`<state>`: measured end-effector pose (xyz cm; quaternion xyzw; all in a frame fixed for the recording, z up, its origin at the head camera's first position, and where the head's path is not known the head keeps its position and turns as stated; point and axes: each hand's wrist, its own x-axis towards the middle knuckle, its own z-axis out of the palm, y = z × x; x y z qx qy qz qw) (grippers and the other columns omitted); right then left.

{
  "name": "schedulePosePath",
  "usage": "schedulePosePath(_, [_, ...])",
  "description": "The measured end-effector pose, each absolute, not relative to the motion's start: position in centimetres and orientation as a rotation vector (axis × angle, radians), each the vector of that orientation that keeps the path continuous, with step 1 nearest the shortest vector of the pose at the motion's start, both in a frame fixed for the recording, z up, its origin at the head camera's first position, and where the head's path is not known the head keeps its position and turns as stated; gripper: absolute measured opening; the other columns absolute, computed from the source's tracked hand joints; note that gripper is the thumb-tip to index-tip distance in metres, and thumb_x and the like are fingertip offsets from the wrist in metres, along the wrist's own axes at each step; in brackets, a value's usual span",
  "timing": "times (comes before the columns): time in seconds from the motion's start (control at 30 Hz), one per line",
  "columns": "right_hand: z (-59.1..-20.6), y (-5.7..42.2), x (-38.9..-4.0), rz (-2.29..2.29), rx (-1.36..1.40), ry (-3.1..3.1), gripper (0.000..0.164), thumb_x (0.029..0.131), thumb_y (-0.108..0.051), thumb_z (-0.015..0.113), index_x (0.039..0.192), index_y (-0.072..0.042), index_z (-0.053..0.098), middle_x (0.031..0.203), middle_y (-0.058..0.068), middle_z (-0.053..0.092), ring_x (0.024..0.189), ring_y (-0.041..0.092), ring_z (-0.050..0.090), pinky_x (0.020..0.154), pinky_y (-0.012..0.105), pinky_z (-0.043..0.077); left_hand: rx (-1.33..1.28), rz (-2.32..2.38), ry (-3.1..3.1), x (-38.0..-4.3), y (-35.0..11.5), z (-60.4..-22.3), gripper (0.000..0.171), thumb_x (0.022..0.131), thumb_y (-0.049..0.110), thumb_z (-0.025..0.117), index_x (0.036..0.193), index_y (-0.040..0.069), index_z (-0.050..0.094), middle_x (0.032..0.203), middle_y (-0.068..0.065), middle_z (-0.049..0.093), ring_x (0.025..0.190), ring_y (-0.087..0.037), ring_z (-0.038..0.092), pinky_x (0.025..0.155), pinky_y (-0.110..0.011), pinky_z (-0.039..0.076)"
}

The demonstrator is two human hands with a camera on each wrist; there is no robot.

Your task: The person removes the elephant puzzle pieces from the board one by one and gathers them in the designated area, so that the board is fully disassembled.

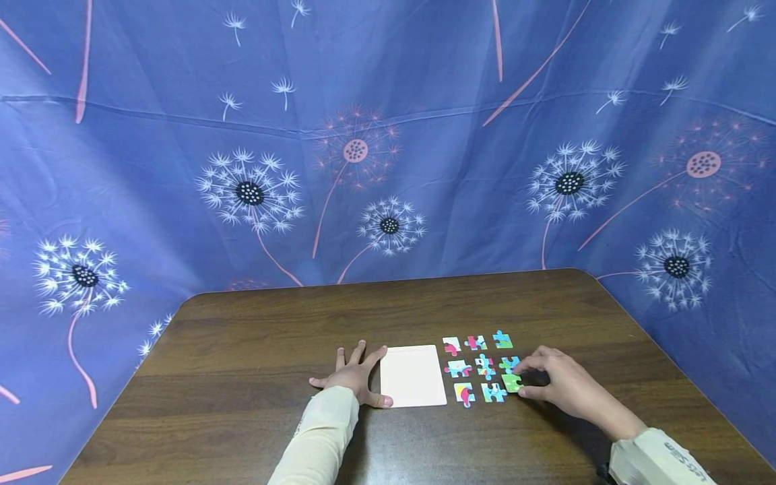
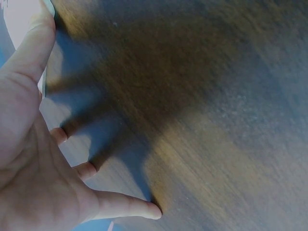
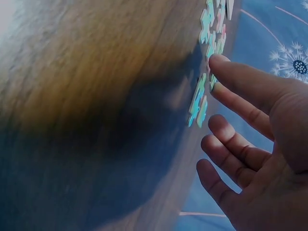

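My left hand [image 1: 351, 382] rests with its fingers spread at the left side of a square white puzzle board [image 1: 413, 377]. Its thumb and index fingertip touch the board's edge, while the other fingers reach onto the table. To the board's right lie several jigsaw pieces, among them a red and white one [image 1: 451, 346] and a yellow and red one [image 1: 464, 393]. My right hand [image 1: 560, 382] pinches a green jigsaw piece [image 1: 511, 383] between thumb and index finger, at the near right of the group. Just beyond it, a blue and green piece [image 1: 508, 364] sits near the index fingertip.
Everything lies on a dark brown wooden table [image 1: 254, 350]. A blue curtain with dandelion prints [image 1: 448, 168] hangs behind the table's far edge and along its sides. The pieces form loose rows close beside the board.
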<state>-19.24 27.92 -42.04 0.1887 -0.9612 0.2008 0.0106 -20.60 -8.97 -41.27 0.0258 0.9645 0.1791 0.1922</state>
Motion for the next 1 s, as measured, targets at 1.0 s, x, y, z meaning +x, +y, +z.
schedulePosePath(1.0, [-41.2, 26.9, -19.3, 0.209, 0.541, -3.111, 0.026, 0.067, -0.025, 0.095, 0.084, -0.020, 0.077, 0.086, -0.007, 0.060, 0.084, 0.022, 0.061, 0.068, 0.043, 0.054, 0.064, 0.512, 2.699, -21.1, -9.1, -42.1, 0.100, 0.075, 0.044, 0.086, 0.159, 0.036, 0.033, 0.169, -0.003, 0.018, 0.154, -0.043, 0.004, 0.090, -0.093, 0.015])
